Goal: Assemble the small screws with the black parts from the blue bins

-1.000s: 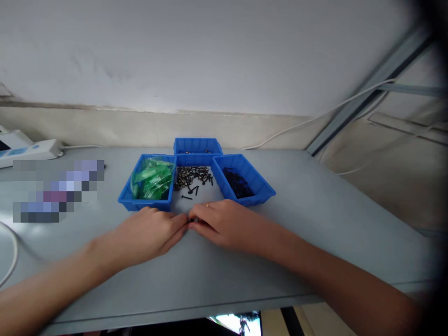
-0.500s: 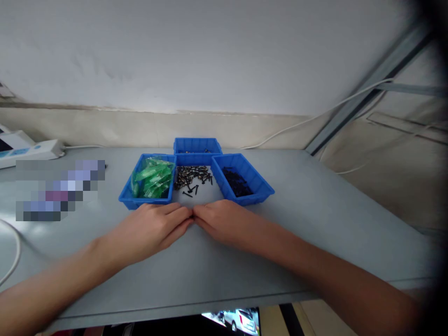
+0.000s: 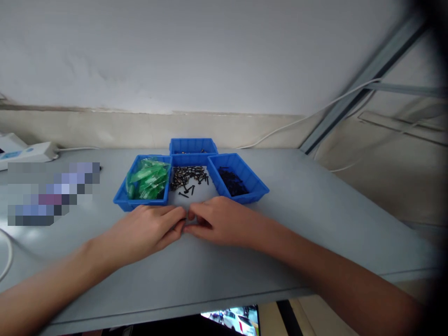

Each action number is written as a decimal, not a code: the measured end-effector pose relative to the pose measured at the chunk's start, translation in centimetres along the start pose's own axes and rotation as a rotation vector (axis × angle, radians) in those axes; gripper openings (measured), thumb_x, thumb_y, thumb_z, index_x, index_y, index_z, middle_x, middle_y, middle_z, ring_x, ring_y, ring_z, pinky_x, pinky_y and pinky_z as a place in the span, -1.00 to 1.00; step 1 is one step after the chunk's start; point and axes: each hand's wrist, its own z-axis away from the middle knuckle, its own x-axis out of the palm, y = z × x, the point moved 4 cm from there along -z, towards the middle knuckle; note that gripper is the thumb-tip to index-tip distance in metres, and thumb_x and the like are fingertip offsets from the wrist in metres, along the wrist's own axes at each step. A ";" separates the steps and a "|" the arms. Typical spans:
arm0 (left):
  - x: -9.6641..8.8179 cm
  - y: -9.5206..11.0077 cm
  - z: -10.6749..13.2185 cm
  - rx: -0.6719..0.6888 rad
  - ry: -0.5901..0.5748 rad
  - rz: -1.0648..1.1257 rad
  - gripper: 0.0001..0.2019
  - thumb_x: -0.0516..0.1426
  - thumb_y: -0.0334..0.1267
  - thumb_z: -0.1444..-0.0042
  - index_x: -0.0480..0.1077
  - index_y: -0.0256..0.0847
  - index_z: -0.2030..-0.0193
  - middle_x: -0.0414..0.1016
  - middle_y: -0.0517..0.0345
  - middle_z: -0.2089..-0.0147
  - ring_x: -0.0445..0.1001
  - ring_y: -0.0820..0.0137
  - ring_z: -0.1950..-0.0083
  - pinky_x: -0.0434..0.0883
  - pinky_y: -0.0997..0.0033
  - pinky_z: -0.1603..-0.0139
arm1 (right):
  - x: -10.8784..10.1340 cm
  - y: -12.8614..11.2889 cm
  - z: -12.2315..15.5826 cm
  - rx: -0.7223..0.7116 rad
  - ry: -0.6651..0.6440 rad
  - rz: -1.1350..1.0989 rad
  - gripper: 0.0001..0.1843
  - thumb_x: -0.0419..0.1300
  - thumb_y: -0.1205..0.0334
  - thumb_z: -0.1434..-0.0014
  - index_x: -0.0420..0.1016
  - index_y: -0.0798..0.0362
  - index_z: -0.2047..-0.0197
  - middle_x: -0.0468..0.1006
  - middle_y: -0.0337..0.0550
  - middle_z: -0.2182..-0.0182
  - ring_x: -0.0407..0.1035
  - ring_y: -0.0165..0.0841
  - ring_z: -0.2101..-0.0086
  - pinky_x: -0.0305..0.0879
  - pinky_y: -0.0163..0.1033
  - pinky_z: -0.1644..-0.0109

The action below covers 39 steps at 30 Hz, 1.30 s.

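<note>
My left hand [image 3: 152,231] is closed in a pinch in front of the blue bins. A small dark bit shows at its fingertips, too small to name. Just beside it, my right hand [image 3: 219,221] has its thumb and index finger apart, with nothing visible between them. Behind the hands, a pile of screws [image 3: 189,177] lies on the table, some bronze and some black. The left blue bin [image 3: 140,202] contains green plastic bags [image 3: 149,177]. In the right blue bin [image 3: 257,186] are small black pieces [image 3: 233,182] that look like screws.
A third blue bin [image 3: 193,144] stands at the back, with small parts barely showing. At the far left are a white power strip [image 3: 31,155] and a blurred-out object [image 3: 59,193]. A lit screen [image 3: 234,321] shows below the table's front edge.
My right hand's fingers have parted and its thumb has shifted left and down. The left hand keeps its pinch. The whole view has shifted slightly.
</note>
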 end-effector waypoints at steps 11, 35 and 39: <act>0.4 -0.4 -0.3 -0.033 -0.041 -0.035 -0.79 -0.12 -0.26 -0.21 0.27 -0.23 0.34 0.37 0.19 0.39 0.38 0.45 0.41 0.25 0.48 0.44 | 0.0 -0.3 -0.3 -0.024 0.019 0.052 -0.84 -0.02 0.29 -0.16 0.31 0.10 0.41 0.41 -0.25 0.53 0.24 -0.46 0.53 0.00 -0.33 0.47; 0.4 -0.2 0.0 0.036 -0.029 -0.074 -0.77 -0.11 -0.25 -0.20 0.31 -0.23 0.35 0.41 0.19 0.44 0.41 0.44 0.45 0.24 0.47 0.47 | 0.5 -0.2 -0.2 -0.025 0.005 0.234 -0.81 -0.08 0.21 -0.22 0.28 0.11 0.30 0.44 -0.19 0.51 0.29 -0.41 0.52 -0.05 -0.30 0.50; 0.6 -0.3 0.0 0.010 -0.062 -0.086 -0.77 -0.13 -0.24 -0.21 0.29 -0.21 0.33 0.41 0.20 0.42 0.42 0.40 0.40 0.27 0.43 0.41 | 0.8 -0.1 -0.1 -0.083 0.019 0.281 -0.81 -0.12 0.28 -0.23 0.27 0.10 0.34 0.43 -0.20 0.52 0.27 -0.44 0.54 -0.08 -0.30 0.51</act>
